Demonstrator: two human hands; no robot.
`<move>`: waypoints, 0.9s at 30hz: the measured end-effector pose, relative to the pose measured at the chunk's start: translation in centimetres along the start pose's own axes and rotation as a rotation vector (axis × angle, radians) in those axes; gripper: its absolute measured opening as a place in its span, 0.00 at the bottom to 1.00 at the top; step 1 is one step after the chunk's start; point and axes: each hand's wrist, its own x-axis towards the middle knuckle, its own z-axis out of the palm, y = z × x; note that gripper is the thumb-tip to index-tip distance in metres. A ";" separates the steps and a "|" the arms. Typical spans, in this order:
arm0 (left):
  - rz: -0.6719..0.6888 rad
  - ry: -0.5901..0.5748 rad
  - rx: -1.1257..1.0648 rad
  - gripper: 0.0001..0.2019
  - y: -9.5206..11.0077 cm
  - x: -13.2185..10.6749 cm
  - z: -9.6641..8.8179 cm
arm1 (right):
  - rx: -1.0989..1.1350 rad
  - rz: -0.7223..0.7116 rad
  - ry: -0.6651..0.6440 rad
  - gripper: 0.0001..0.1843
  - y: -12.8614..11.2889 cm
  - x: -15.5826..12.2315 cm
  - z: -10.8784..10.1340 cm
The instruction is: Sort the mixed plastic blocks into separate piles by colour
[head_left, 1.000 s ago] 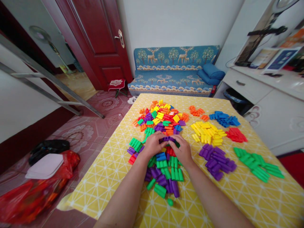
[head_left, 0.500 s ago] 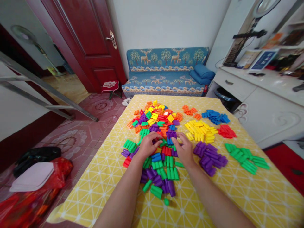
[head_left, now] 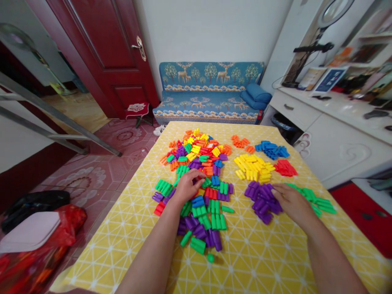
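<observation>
My left hand (head_left: 188, 184) hovers low over the near part of a mixed pile of plastic building blocks (head_left: 211, 192), its fingers bent, thumb and fingertips apart. No block shows clearly in its grasp. My right hand (head_left: 290, 202) is at the right edge of the purple block pile (head_left: 260, 200), fingers bent around a purple block (head_left: 269, 188) there; its thumb is partly hidden. Green, purple, red and blue blocks lie around my left wrist. Just beyond my right hand sits a green block pile (head_left: 324, 204), partly covered by the hand.
Separate piles of yellow (head_left: 254, 167), red (head_left: 286, 167), blue (head_left: 272, 149) and orange (head_left: 240, 142) blocks stand on the right of the yellow tablecloth (head_left: 245, 261). A small green ball (head_left: 210, 258) lies near the front. Behind is a blue sofa (head_left: 208, 98); a white cabinet (head_left: 339, 139) stands right.
My right hand has carried a purple block from the mixed pile rightward to the purple pile. My left hand stays over the mixed pile. The view has shifted slightly.
</observation>
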 end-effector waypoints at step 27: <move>-0.014 0.015 0.010 0.08 0.2 0.0 0.0 | 0.047 -0.172 0.102 0.15 -10.9 -0.1 1.1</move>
